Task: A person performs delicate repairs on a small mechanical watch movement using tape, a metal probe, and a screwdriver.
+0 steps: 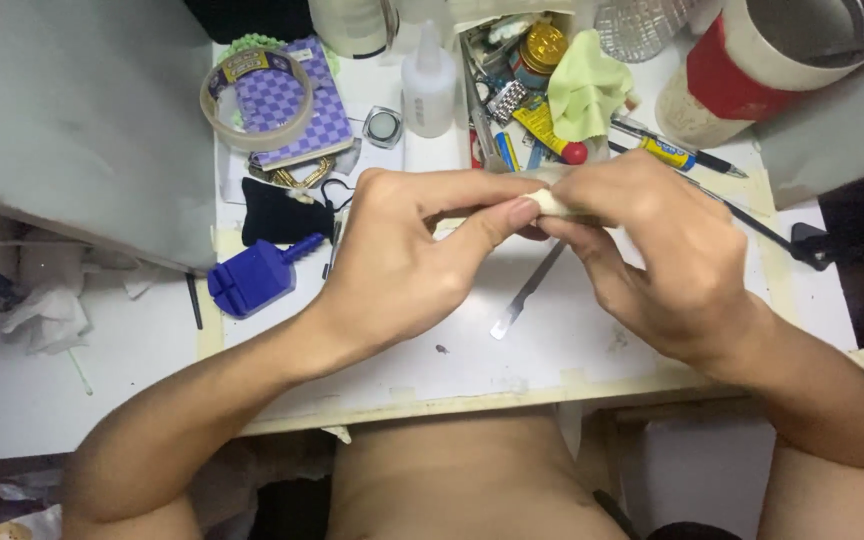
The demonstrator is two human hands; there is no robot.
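Blue plastic block tool (252,277) lies left of the flat steel blade (525,293). Over that blade, left hand (402,255) and right hand (667,250) both pinch a small pale wad (552,202), fingers closed on it; work looks midway. Behind, a cluttered tray (527,90) holds pens and tins.

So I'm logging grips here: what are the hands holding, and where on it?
Both hands, left hand and right hand, pinch a small whitish piece by its ends between fingertips; what it is cannot be told.
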